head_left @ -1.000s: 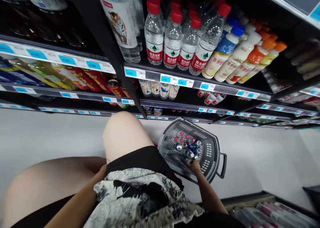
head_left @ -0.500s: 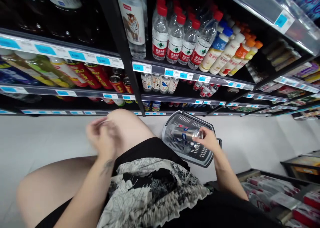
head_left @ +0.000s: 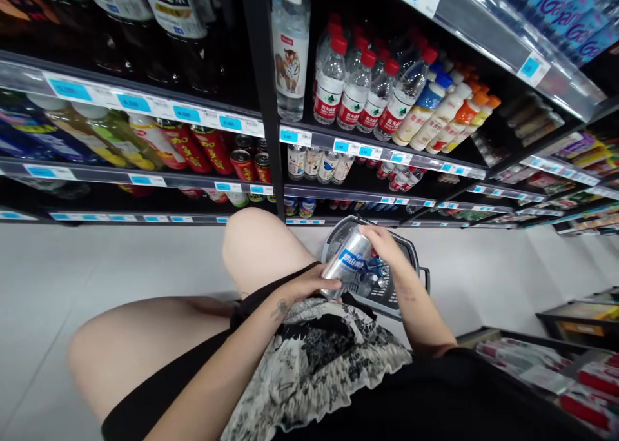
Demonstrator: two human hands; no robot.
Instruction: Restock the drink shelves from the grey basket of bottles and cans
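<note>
A silver drink can (head_left: 349, 260) with a blue label is held at a tilt above the shopping basket, close to my lap. My right hand (head_left: 382, 242) grips its upper end, the fingers partly hidden behind it. Around the lower end curls my left hand (head_left: 312, 285), thumb across the front. Under the can, the grey shopping basket (head_left: 411, 254) stands on the floor beside my knee. Clear bottles (head_left: 372, 281) lie inside it, partly covered by the can and my hands.
Shelves in front hold red-capped water bottles (head_left: 351, 102), a tall tiger-label bottle (head_left: 290, 60), milk drink bottles (head_left: 430, 115) and red cans (head_left: 213, 149). A price-tag rail (head_left: 319, 193) runs low along the shelving. Behind the basket to the right stands a display of packed bottles (head_left: 527, 363).
My right hand has lifted the can up and left from inside the basket. My left hand has come from over my knee to the can's lower end. The view has shifted slightly.
</note>
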